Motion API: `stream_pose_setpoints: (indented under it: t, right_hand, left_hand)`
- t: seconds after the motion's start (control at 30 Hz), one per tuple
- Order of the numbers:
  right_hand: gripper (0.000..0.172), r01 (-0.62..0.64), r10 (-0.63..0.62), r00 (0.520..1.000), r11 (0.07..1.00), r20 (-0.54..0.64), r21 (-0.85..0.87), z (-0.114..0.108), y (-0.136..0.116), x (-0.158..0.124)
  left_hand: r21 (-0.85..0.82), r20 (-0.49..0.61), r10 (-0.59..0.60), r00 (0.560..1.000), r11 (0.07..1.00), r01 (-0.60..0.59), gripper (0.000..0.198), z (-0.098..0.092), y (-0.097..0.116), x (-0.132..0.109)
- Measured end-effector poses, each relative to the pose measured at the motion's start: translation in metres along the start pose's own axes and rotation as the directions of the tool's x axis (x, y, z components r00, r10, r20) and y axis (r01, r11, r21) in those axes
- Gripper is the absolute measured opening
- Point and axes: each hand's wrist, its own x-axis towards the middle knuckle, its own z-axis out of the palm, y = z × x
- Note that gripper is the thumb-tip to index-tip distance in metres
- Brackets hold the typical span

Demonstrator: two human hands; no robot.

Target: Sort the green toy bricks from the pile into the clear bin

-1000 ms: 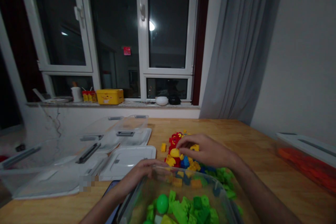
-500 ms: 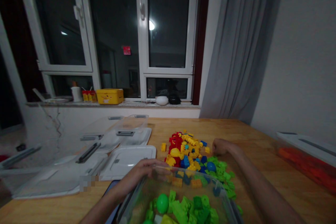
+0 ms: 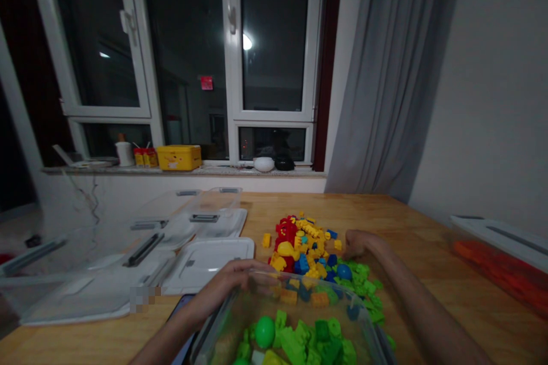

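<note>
My left hand [image 3: 245, 275] is closed over the far left rim of a clear plastic box [image 3: 359, 302]. Inside the box lie green toy blocks [image 3: 295, 342] and a green ball [image 3: 265, 332]. Beyond it a heap of yellow, red and blue blocks [image 3: 314, 239] spreads over the wooden table. Green blocks [image 3: 366, 284] and a blue ball [image 3: 343, 271] form the heap's near right side. My right hand [image 3: 357, 242] is at the heap's right edge, fingers curled downward beside a yellow block [image 3: 338, 245]. What its fingertips hold, if anything, is hidden.
Empty clear boxes [image 3: 47, 248] and white lids [image 3: 214, 259] cover the table's left side. At the right edge stands a lidded box of orange-red pieces [image 3: 500, 265]. A dark flat device [image 3: 182, 302] lies under my left forearm. A yellow box [image 3: 178, 157] sits on the windowsill.
My right hand has shifted very slightly left at the heap's edge. The left hand and the box have stayed in place.
</note>
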Motion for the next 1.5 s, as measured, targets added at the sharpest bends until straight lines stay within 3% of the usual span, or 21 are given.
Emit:
stream_pose_setpoints:
  t: [0.2,0.4,0.57,0.73,0.83,0.97,1.07,1.37,1.5]
  right_hand:
    - [0.026,0.002,-0.002,1.000,1.000,-0.004,-0.005,-0.004,-0.007,-0.006]
    - [0.017,-0.007,0.004,0.999,0.998,-0.043,-0.062,-0.014,-0.013,-0.010]
    - [0.017,0.041,-0.052,0.993,0.993,-0.103,-0.109,-0.029,-0.029,-0.021]
    - [0.019,0.111,-0.142,0.966,0.982,-0.214,-0.150,-0.045,-0.063,-0.063]
    - [0.016,0.289,-0.326,0.883,0.944,-0.337,-0.157,-0.050,-0.092,-0.105]
    - [0.016,0.536,-0.551,0.791,0.833,-0.266,-0.133,-0.045,-0.129,-0.152]
    - [0.015,0.654,-0.663,0.740,0.748,-0.108,-0.111,-0.034,-0.147,-0.167]
    - [0.020,0.736,-0.733,0.670,0.636,0.116,-0.230,0.003,-0.169,-0.159]
    - [0.023,0.726,-0.721,0.681,0.641,0.128,-0.251,0.006,-0.172,-0.156]
  left_hand:
    - [0.015,0.003,-0.001,1.000,1.000,0.001,0.053,-0.004,-0.005,0.001]
    - [0.047,0.005,0.013,1.000,0.999,-0.013,0.058,-0.012,-0.018,0.006]
    - [0.058,-0.014,0.012,1.000,0.998,-0.011,0.057,-0.010,-0.015,0.005]
    - [0.010,-0.001,0.003,1.000,1.000,-0.003,0.057,-0.004,-0.007,0.002]
    - [-0.005,0.008,0.006,1.000,1.000,-0.006,0.056,-0.003,-0.007,0.002]
    - [-0.013,0.013,-0.011,1.000,1.000,0.011,0.057,-0.006,-0.010,0.002]
    - [0.038,0.002,0.008,1.000,0.999,-0.008,0.057,-0.007,-0.010,0.003]
    - [0.088,-0.043,0.022,0.999,0.996,-0.018,0.055,-0.005,-0.006,0.001]
    - [0.123,-0.026,0.028,0.999,0.992,-0.024,0.053,-0.010,-0.010,0.003]
